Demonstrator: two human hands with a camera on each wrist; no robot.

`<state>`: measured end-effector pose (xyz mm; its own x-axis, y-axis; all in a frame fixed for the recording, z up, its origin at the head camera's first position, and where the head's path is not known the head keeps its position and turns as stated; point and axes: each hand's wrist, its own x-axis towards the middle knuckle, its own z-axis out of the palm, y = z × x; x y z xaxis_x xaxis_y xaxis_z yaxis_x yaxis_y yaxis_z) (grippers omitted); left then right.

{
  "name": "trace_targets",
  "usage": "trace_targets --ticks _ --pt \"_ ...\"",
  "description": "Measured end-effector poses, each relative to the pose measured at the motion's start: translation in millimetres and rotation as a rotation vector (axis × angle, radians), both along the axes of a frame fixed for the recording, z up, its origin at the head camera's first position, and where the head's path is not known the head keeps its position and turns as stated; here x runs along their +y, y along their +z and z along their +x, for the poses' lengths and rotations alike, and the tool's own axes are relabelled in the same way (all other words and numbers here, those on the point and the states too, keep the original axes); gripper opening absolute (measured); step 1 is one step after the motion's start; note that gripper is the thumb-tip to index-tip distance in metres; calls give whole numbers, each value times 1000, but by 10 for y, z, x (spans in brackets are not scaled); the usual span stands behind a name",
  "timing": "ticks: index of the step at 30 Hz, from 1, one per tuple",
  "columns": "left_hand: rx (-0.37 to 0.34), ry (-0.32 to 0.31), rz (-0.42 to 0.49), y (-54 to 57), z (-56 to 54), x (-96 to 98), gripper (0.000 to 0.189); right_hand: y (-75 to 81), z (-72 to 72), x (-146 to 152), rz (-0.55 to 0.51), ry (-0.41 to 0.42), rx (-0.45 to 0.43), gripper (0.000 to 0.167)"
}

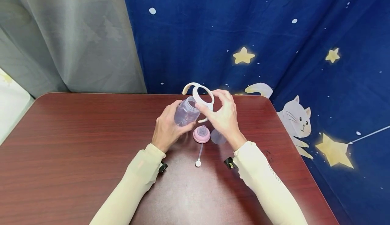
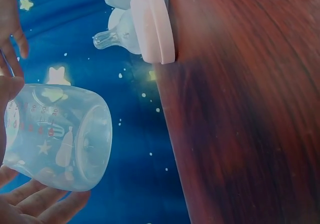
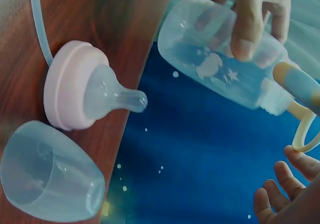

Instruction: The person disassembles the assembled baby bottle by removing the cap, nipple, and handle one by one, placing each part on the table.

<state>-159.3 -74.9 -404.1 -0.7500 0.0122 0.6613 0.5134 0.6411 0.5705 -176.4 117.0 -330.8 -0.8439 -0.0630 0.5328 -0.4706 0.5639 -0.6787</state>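
Note:
My left hand (image 1: 168, 125) grips a clear baby bottle (image 1: 185, 112), raised off the table and tilted with its bare threaded mouth toward the right. My right hand (image 1: 224, 114) holds a white ring with two curved handles (image 1: 197, 98) between thumb and fingers, close beside the bottle's mouth. Below them on the table sits a pink collar with a clear nipple (image 1: 201, 134); a thin straw with a white weighted end (image 1: 198, 163) runs out from it. A translucent cap (image 3: 52, 171) stands next to the collar, partly hidden by the right forearm in the head view.
The red-brown wooden table (image 1: 91, 143) ends at a far edge just behind the hands. A grey curtain (image 1: 76, 39) and a blue star-patterned curtain (image 1: 195, 32) hang behind it.

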Motion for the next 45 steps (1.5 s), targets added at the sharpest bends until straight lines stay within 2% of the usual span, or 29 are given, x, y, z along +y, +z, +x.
trace_targets --ticks 6,11,16,24,34,40,45 --pt "-26 33 15 -24 -5 -31 77 11 -49 114 -35 -46 -8 54" --pt "-33 44 38 -10 -4 -47 77 -55 -89 208 -21 -80 -53 55" --pt "-24 54 64 27 -4 -63 77 -121 -71 291 -7 -76 -95 54" --pt "-28 93 100 37 -19 -106 76 -216 63 442 48 -13 -110 54" --pt "-30 97 105 46 -20 -113 77 -379 250 539 145 113 -161 50" --pt "-14 115 132 59 -35 -133 78 -482 327 468 162 181 -181 48" --pt "-4 140 152 80 -47 -148 78 -545 378 308 212 217 -176 55"
